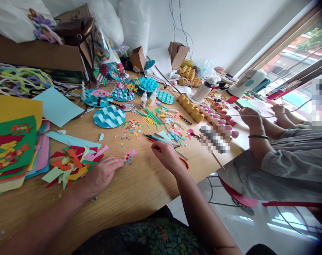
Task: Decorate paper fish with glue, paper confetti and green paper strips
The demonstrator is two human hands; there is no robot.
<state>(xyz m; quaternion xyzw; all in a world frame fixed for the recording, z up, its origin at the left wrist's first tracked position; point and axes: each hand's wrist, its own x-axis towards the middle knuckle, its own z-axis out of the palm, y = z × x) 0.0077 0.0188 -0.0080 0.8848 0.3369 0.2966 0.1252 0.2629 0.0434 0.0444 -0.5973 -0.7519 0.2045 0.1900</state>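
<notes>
My left hand [104,174] rests on the table with its fingers together, gripping the tail or edge of a pink paper fish [128,158] covered in coloured dots. To the right, my right hand [166,155] hangs just over the wood, thumb and fingertips pinched; whatever is between them, if anything, is too small to make out. Red-handled scissors [184,163] lie partly behind that wrist, with several pens [150,136] beyond the fingers. Small round paper dots [131,128] are scattered past the fish. Beside my left hand spreads a pile of coloured paper scraps [70,163].
Stacked coloured paper [16,141] lies at the left. Blue wavy paper discs [109,116], glue bottles [143,100] and egg-carton strips [190,108] stand farther back. A co-worker in grey sits at the right, one hand [252,118] raised over the table.
</notes>
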